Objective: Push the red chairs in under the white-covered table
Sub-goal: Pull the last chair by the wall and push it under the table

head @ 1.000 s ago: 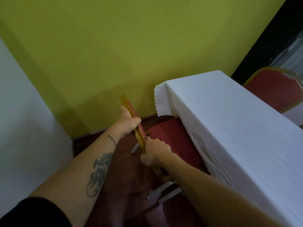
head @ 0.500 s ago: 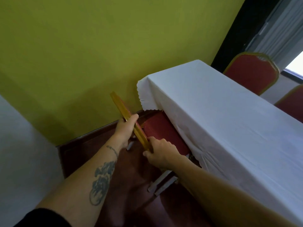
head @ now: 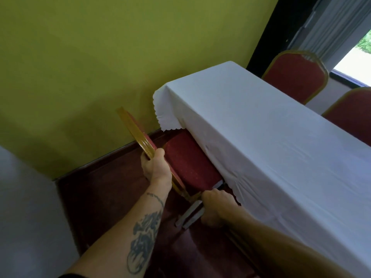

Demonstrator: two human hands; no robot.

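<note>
A red chair with a gold frame stands at the left side of the white-covered table [head: 271, 137]. Its red seat [head: 190, 163] reaches partly under the hanging cloth. The backrest [head: 134, 133] shows edge-on, tilted toward the green wall. My left hand [head: 155, 169] is wrapped around the gold edge of the backrest, low down. My right hand [head: 217, 205] sits lower, fingers curled at the near corner of the seat, beside two grey bars [head: 189, 216] under it. What exactly its fingers hold is hidden.
Two more red chairs [head: 295, 77] [head: 353, 119] stand at the table's far side, backs above the cloth. A green wall [head: 100, 67] runs close behind the chair, a white wall [head: 24, 217] on the left. Dark red floor [head: 104, 193] lies between.
My right hand left the backrest and dropped to the seat's near corner. My left hand stayed on the backrest. The view swung right, showing the far chairs.
</note>
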